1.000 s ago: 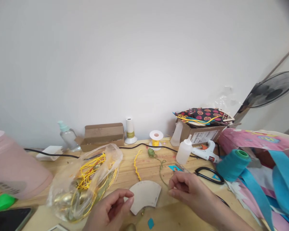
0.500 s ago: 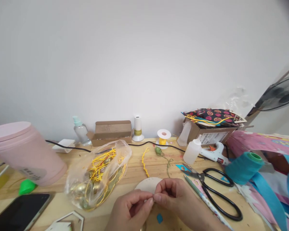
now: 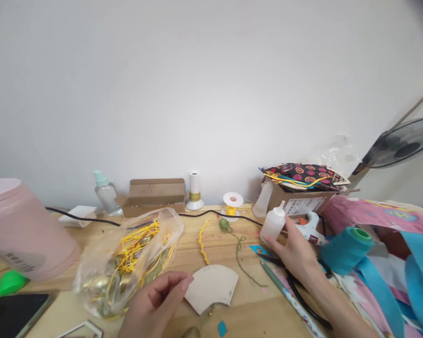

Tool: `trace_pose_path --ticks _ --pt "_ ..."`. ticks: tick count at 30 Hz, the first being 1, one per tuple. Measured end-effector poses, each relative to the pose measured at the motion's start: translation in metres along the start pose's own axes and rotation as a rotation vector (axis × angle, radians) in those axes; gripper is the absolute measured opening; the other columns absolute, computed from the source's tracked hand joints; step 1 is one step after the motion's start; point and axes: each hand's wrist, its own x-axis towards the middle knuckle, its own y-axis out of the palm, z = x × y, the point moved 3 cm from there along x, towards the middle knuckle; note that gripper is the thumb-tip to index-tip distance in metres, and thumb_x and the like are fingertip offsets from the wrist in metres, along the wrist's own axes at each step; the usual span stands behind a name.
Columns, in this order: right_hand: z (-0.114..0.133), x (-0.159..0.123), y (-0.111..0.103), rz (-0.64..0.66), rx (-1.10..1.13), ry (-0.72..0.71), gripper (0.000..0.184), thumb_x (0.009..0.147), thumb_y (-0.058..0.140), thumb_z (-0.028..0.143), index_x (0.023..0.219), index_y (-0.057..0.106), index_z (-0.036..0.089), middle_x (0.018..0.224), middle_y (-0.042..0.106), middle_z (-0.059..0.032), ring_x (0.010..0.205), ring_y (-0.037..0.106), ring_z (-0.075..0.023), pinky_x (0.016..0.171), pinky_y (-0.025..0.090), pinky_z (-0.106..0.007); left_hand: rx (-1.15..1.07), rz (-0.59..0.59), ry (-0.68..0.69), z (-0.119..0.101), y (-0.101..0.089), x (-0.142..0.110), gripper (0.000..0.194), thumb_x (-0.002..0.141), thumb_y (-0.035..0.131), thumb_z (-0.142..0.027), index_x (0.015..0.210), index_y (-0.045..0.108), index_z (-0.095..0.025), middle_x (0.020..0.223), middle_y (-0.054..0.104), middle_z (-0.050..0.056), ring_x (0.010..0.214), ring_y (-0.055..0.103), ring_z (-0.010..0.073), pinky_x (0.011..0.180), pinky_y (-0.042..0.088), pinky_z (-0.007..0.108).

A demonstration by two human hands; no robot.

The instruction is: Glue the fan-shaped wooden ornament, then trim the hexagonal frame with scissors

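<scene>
My right hand reaches out over the black scissors and wraps its fingers round the small white squeeze bottle near the back of the wooden table. My left hand rests at the near edge with fingers curled, its fingertips pinched at the left edge of a fan-shaped cardboard piece that lies flat. A green thread trails from a small green ball to beside the card. A yellow twisted cord lies behind it.
A clear bag of gold bells and yellow cords sits left of the card. A pink container, a phone, a white glue gun, a teal thread cone, spools and boxes crowd the table. A fan stands at right.
My right hand left the card and my left hand, moved right and back, and took hold of the squeeze bottle. The left hand stayed at the card. The view shifted slightly.
</scene>
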Motion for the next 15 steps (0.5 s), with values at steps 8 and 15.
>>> trace_pose_path --ticks 8,15 --pt "0.032 -0.020 -0.019 0.135 0.422 -0.129 0.049 0.081 0.046 0.041 0.126 0.036 0.023 0.129 0.046 -0.0064 0.117 0.042 -0.0224 0.093 0.036 -0.036 -0.265 -0.080 -0.207 0.005 -0.017 0.003 0.033 0.049 0.076 -0.033 0.076 0.063 -0.019 0.056 0.053 -0.006 0.049 0.047 0.0055 0.042 0.036 0.013" --pt "0.051 -0.046 -0.021 0.316 0.642 -0.018 0.043 0.056 0.074 0.036 0.096 0.059 0.029 0.100 0.063 -0.0027 0.082 0.060 -0.0232 0.061 0.051 -0.028 -0.280 -0.036 -0.261 0.004 -0.016 -0.004 0.029 0.047 0.077 -0.035 0.067 0.063 -0.019 0.054 0.050 -0.006 0.048 0.046 0.0065 0.042 0.036 0.014"
